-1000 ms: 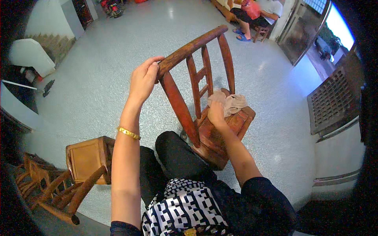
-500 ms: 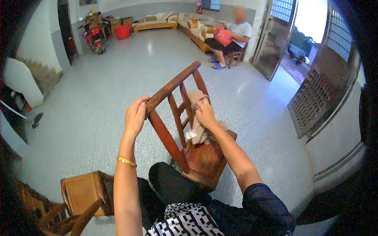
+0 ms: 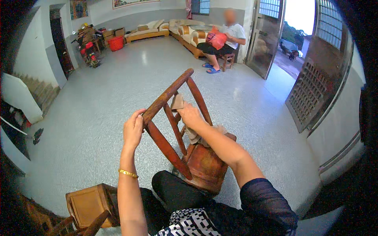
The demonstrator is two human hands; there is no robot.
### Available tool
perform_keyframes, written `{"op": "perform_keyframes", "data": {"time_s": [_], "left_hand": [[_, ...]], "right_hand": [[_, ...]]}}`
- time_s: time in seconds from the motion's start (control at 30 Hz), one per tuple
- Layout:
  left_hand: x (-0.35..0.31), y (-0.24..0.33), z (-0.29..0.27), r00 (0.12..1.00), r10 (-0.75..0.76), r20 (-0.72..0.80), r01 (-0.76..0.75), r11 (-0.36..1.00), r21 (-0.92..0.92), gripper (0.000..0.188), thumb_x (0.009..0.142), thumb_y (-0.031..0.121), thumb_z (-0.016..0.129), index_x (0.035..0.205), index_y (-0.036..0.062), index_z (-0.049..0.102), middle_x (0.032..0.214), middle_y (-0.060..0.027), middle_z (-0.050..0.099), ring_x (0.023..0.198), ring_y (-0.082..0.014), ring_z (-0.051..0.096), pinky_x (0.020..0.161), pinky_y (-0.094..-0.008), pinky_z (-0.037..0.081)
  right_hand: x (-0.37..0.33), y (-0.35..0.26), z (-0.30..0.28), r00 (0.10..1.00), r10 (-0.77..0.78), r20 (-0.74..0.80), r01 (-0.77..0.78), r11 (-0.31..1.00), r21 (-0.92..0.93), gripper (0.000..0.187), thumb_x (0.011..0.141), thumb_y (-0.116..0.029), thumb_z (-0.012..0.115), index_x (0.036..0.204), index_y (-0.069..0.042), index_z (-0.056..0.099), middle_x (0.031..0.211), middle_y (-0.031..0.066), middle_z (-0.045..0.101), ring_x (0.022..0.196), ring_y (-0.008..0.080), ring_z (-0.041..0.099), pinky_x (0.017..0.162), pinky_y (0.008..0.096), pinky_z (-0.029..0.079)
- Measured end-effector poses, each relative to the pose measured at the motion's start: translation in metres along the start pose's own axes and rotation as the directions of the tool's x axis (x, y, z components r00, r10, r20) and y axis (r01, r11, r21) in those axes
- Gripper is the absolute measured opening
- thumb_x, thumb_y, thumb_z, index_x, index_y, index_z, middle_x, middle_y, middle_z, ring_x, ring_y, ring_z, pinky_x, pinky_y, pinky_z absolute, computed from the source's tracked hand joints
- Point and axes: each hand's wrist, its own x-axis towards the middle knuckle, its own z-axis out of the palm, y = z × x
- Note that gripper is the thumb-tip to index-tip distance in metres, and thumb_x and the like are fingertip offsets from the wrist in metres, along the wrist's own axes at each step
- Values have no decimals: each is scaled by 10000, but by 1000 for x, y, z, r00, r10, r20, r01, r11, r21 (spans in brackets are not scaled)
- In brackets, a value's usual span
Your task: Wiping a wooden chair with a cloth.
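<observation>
- Right hand (image 3: pixel 189 116) has shifted left and a touch higher on the reddish wooden chair (image 3: pixel 167 149) since half a second ago, tan cloth (image 3: pixel 177 102) going with it.
- Far left: honey-coloured chair (image 3: pixel 87 206), squarish seat, flat framed panel.
- Left hand (image 3: pixel 134 131) is curled over the near end of the round, smooth top rail (image 3: pixel 167 96). Solid hold imo; keeping it firm should stop the frame twisting.
- Spindles (image 3: pixel 176 129) are slim, with fiddly joints, so I'd wrap the cloth round each bar instead of just dabbing its face.
- Right hand's fingers are closed on that soft, bunched cloth, tips partly hidden. More tan folds droop toward the seat (image 3: pixel 206 163); gathering them up would probably help.
- Seat's glossy with patchy red-brown grain. Whole chair's on the grey speckled floor (image 3: pixel 98 118), right by the person's dark-trousered knee (image 3: pixel 167 185).
</observation>
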Motion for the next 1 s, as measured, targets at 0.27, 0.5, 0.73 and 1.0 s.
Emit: {"op": "perform_keyframes", "data": {"time_s": [0.27, 0.5, 0.73, 1.0], "left_hand": [[2, -4, 0, 1000, 23, 10, -23, 1000, -2, 322, 908, 222, 408, 1121, 79, 602, 772, -26, 571, 654, -113, 543, 531, -269, 489], [1, -4, -1, 1000, 5, -5, -6, 1000, -12, 316, 913, 235, 415, 1113, 84, 607, 747, -20, 560, 631, -106, 532, 525, -265, 484], [1, -3, 0, 1000, 17, -5, -18, 999, -33, 316, 914, 241, 415, 1114, 89, 607, 726, -12, 548, 623, -101, 522, 521, -263, 478], [2, -4, 3, 1000, 24, -15, -25, 998, -52, 311, 906, 220, 411, 1110, 93, 609, 709, -11, 546, 605, -104, 522, 513, -257, 475]], "right_hand": [[-5, -4, 10, 990, 110, 86, -117, 990, 82, 153, 738, -72, 581, 878, -27, 624, 925, 169, 549, 803, 304, 616, 643, 404, 533], [-3, -6, 4, 979, 110, 172, -126, 988, 87, 188, 735, -64, 579, 913, -17, 618, 952, 185, 543, 818, 314, 620, 655, 406, 535], [-4, 1, 8, 988, 92, 123, -110, 983, 148, 237, 766, -20, 510, 984, -61, 597, 979, 208, 550, 881, 361, 600, 680, 458, 516], [25, 30, -28, 990, -137, -34, 135, 990, -44, 190, 757, -87, 554, 944, -91, 586, 903, 133, 562, 767, 290, 611, 574, 389, 534]]}}
